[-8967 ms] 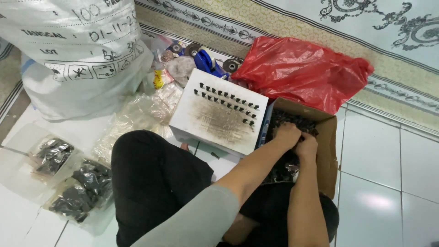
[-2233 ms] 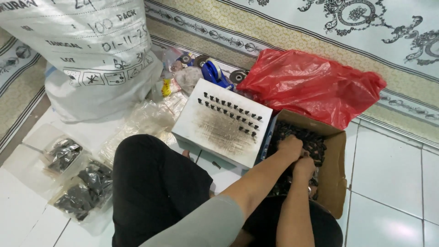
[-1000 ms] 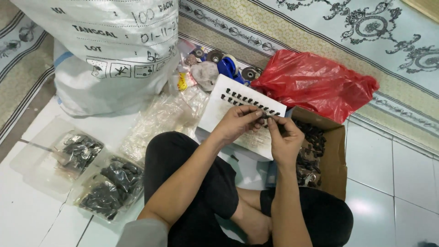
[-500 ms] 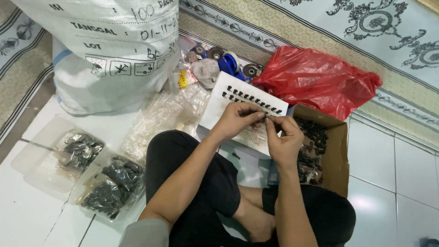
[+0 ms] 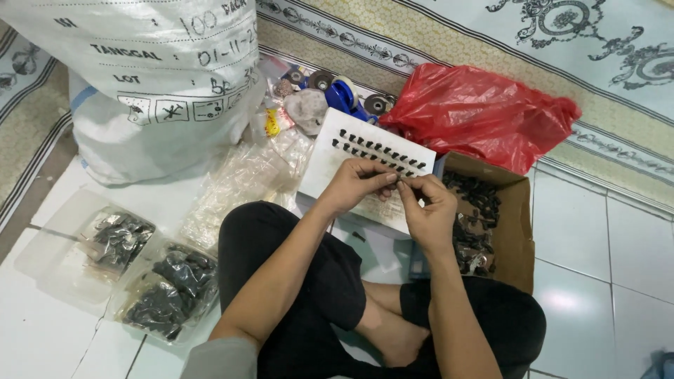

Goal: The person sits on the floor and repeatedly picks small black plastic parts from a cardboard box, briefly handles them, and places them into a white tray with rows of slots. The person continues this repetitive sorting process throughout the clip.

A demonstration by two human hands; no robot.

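My left hand [image 5: 357,184] and my right hand [image 5: 430,208] meet fingertip to fingertip over a white foam board [image 5: 330,151], pinching a small dark metal part [image 5: 401,182] between them. The board leans in front of my crossed legs and carries two rows of the same dark parts stuck along its upper edge. Just right of it, a cardboard box [image 5: 516,224] holds a heap of loose dark metal parts [image 5: 474,210]. My right wrist lies over the box's left side.
A big white woven sack [image 5: 154,77] stands at the back left and a red plastic bag [image 5: 477,116] behind the box. Clear plastic bags [image 5: 246,182], a blue tape dispenser [image 5: 344,95] and clear trays of bagged parts [image 5: 168,291] lie on the tiled floor.
Earlier both hands dug in the cardboard box. They have since come up to the foam board, and over the last second they stay there working a small part.
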